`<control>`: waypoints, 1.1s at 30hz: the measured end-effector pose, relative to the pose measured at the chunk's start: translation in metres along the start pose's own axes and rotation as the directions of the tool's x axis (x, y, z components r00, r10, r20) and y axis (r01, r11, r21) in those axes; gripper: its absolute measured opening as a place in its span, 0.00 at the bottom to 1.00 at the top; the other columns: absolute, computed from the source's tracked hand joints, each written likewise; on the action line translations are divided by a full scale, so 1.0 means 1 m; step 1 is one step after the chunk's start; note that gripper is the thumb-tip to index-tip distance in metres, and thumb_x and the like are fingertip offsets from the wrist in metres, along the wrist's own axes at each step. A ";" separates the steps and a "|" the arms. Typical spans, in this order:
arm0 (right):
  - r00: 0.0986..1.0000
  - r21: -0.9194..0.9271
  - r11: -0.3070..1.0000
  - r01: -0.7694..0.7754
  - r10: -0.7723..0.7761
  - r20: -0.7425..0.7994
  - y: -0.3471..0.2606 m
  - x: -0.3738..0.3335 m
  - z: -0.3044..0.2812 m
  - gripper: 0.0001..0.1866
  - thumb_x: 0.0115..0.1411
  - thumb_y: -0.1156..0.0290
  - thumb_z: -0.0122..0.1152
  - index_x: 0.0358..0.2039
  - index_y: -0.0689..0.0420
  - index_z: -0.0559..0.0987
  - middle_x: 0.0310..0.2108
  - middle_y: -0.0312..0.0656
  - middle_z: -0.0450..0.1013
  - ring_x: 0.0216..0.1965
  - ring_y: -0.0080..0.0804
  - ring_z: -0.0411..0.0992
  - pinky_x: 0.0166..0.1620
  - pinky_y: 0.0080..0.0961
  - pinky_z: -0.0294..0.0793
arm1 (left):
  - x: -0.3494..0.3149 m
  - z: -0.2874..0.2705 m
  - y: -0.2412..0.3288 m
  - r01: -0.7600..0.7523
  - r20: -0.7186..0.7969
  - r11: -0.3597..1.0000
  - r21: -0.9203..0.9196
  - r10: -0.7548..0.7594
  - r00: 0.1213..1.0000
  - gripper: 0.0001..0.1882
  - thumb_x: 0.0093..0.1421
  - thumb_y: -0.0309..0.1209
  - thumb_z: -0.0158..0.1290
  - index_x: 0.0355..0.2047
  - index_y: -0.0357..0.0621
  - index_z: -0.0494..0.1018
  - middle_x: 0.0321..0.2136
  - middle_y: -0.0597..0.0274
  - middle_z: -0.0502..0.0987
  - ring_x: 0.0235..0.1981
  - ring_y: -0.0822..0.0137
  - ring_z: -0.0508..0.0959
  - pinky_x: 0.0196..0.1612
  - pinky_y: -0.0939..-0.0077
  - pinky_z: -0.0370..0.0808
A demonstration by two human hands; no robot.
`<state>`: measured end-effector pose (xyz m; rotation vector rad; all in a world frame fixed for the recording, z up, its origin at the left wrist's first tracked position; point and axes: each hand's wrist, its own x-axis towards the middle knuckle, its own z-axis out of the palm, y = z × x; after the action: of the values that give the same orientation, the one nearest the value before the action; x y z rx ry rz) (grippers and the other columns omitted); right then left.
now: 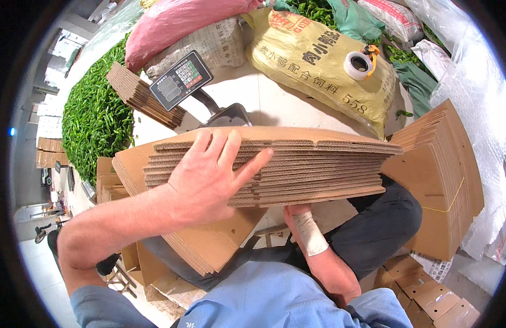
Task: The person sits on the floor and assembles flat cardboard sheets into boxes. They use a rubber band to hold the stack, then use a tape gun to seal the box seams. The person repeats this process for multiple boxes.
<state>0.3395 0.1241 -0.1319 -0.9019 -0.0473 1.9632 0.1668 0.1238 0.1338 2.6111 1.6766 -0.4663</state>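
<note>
Head view
Left hand: the left hand (pixel 209 177) lies open, fingers spread flat against the edge of the thick stack of flat brown corrugated cardboard sheets (pixel 318 172).
Right hand: the right hand (pixel 310 232), one finger wrapped in white tape, props the stack from beneath; its grip is hidden.
Stack: held level over the person's lap.
Behind: grey weighing-scale display (pixel 181 80), yellow woven sack (pixel 313 60), white tape roll (pixel 358 65), green chilli heap (pixel 97 115).

Bright, even daylight fills the sharp fisheye frame; highlights blow out at upper left, edges bend into black vignette.
</note>
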 end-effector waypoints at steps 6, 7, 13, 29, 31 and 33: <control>0.984 -0.536 0.840 0.081 0.019 0.180 0.003 0.006 0.032 0.24 0.63 0.82 0.60 0.60 0.62 0.70 0.59 0.41 0.70 0.56 0.31 0.70 0.59 0.30 0.70 | 0.001 0.008 -0.009 0.131 -0.067 0.991 0.014 -0.130 0.989 0.60 0.33 0.44 0.71 0.70 0.48 0.59 0.52 0.36 0.65 0.52 0.42 0.69 0.58 0.47 0.65; 0.987 -0.448 0.892 0.066 0.006 0.158 -0.011 0.004 0.052 0.21 0.63 0.82 0.60 0.56 0.63 0.71 0.55 0.40 0.71 0.53 0.29 0.71 0.56 0.28 0.71 | 0.010 0.012 -0.016 0.138 -0.074 0.990 0.000 -0.137 0.988 0.60 0.33 0.44 0.71 0.70 0.47 0.59 0.52 0.36 0.65 0.51 0.43 0.69 0.57 0.48 0.65; 0.971 -0.426 0.892 0.149 -0.051 0.234 0.000 0.042 0.091 0.16 0.69 0.75 0.57 0.54 0.66 0.72 0.51 0.40 0.74 0.47 0.31 0.75 0.49 0.33 0.79 | 0.040 0.002 -0.059 0.218 -0.092 0.976 0.004 -0.216 0.972 0.60 0.36 0.45 0.72 0.71 0.48 0.58 0.52 0.36 0.69 0.50 0.40 0.73 0.57 0.52 0.69; 0.863 -0.549 0.700 0.457 -0.197 0.466 -0.043 0.003 0.187 0.15 0.61 0.70 0.58 0.45 0.67 0.77 0.34 0.39 0.78 0.34 0.21 0.70 0.40 0.25 0.73 | 0.053 -0.064 -0.078 0.479 0.076 0.870 0.115 -0.489 0.869 0.60 0.38 0.47 0.66 0.72 0.48 0.55 0.51 0.38 0.70 0.54 0.42 0.73 0.58 0.49 0.70; 0.856 -0.681 0.529 0.507 -0.215 0.471 -0.049 0.022 0.199 0.13 0.59 0.69 0.61 0.36 0.69 0.77 0.28 0.38 0.76 0.30 0.24 0.69 0.37 0.26 0.73 | 0.068 -0.069 -0.093 0.501 0.071 0.858 0.112 -0.510 0.857 0.59 0.38 0.50 0.65 0.71 0.44 0.58 0.45 0.37 0.73 0.51 0.42 0.75 0.56 0.53 0.72; 0.844 -0.740 0.408 0.535 -0.218 0.490 -0.058 0.058 0.213 0.12 0.57 0.69 0.62 0.32 0.68 0.77 0.25 0.37 0.75 0.28 0.24 0.69 0.36 0.26 0.72 | 0.086 -0.074 -0.103 0.563 0.140 0.818 0.114 -0.574 0.806 0.61 0.38 0.53 0.64 0.72 0.42 0.58 0.45 0.35 0.75 0.50 0.43 0.76 0.55 0.55 0.73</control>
<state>0.2359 0.2687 0.0120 -1.0255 -1.4550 1.5328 0.1262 0.2569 0.1989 1.9730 2.4000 -0.7336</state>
